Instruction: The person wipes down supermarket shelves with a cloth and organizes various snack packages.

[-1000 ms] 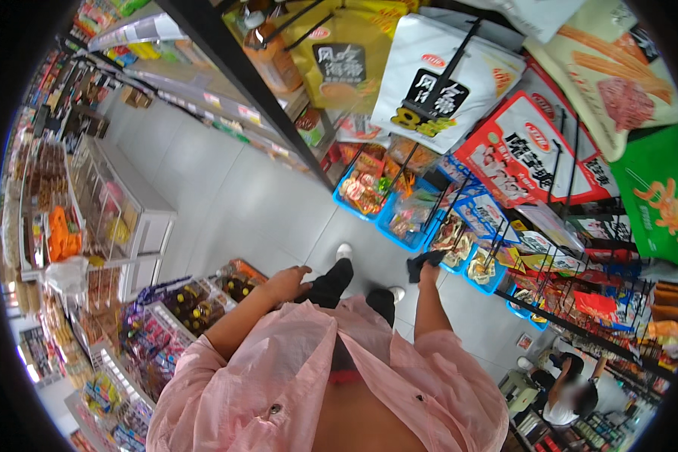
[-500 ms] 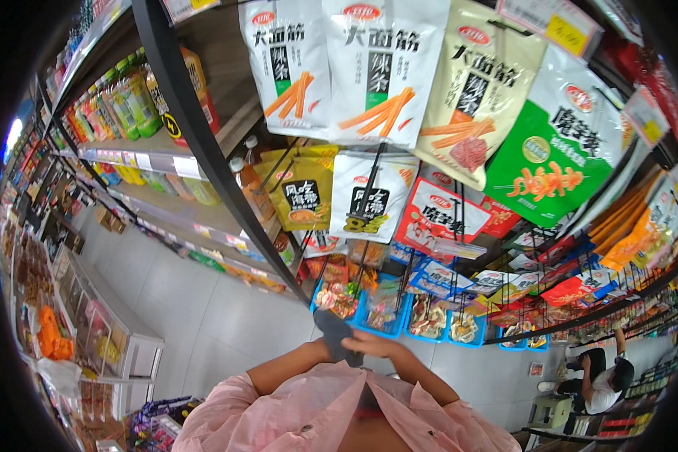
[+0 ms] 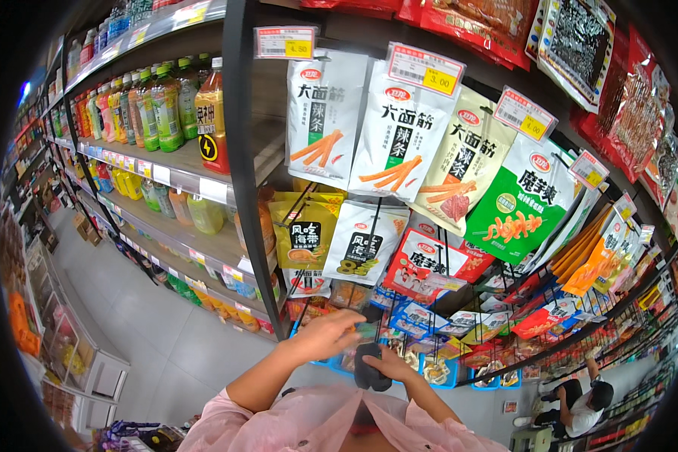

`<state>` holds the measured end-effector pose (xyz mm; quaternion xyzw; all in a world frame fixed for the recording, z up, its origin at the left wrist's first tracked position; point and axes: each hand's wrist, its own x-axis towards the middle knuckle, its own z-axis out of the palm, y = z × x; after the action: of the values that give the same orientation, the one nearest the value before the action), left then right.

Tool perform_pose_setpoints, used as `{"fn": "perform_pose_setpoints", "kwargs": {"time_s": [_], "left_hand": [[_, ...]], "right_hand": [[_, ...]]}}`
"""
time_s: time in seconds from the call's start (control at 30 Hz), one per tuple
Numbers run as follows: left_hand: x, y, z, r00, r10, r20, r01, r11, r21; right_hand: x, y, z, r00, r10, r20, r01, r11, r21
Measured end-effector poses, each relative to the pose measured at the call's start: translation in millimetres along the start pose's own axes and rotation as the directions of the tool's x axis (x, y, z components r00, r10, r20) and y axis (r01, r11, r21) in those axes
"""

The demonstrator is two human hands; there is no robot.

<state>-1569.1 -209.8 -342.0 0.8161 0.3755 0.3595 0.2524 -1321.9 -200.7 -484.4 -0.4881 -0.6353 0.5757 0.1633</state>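
My left hand (image 3: 325, 334) is bare, its fingers stretched out to the right and slightly blurred; nothing shows in it. Just below and to the right, my right hand (image 3: 386, 364) closes round a dark grey cloth (image 3: 368, 368), which hangs bunched in front of my chest. Whether it is a rag or a glove I cannot make out. Beyond both hands stands a rack of hanging snack bags, among them a white snack bag (image 3: 367, 242) and a yellow snack bag (image 3: 306, 232). Blue baskets (image 3: 343, 366) with small packets sit low behind the hands.
Drink bottles (image 3: 162, 109) line the shelves (image 3: 181, 158) at the left, beside a black upright post (image 3: 242, 143). A white display case (image 3: 98, 361) stands lower left. At the lower right a person (image 3: 580, 407) crouches near the shelves. Grey tiled floor (image 3: 181, 331) runs between.
My view has tilted up and turned, so the shelves sit lower. My left hand has come apart from the dark cloth and moved up; the cloth is now in my right hand alone.
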Motion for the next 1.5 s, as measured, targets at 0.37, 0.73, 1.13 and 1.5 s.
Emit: {"fn": "perform_pose_setpoints", "kwargs": {"time_s": [0.37, 0.73, 1.13, 1.5], "left_hand": [[28, 24, -75, 0.95, -0.039, -0.311, -0.061, 0.95, -0.306], [16, 23, -59, 0.975, 0.063, -0.215, -0.133, 0.935, -0.329], [-4, 0, -31, 0.998, -0.054, -0.042, 0.032, 0.911, -0.412], [-6, -11, -18, 1.0, -0.016, -0.016, 0.007, 0.898, -0.439]], "right_hand": [[-74, -238, -59, 0.781, -0.57, -0.256, 0.607, 0.789, 0.096], [-57, -333, -111, 0.484, -0.507, -0.713, 0.859, 0.43, 0.278], [17, -417, -202, 0.283, -0.541, -0.792, 0.919, 0.389, 0.062], [-34, -346, -130, 0.389, -0.49, -0.78, 0.921, 0.235, 0.311]]}}
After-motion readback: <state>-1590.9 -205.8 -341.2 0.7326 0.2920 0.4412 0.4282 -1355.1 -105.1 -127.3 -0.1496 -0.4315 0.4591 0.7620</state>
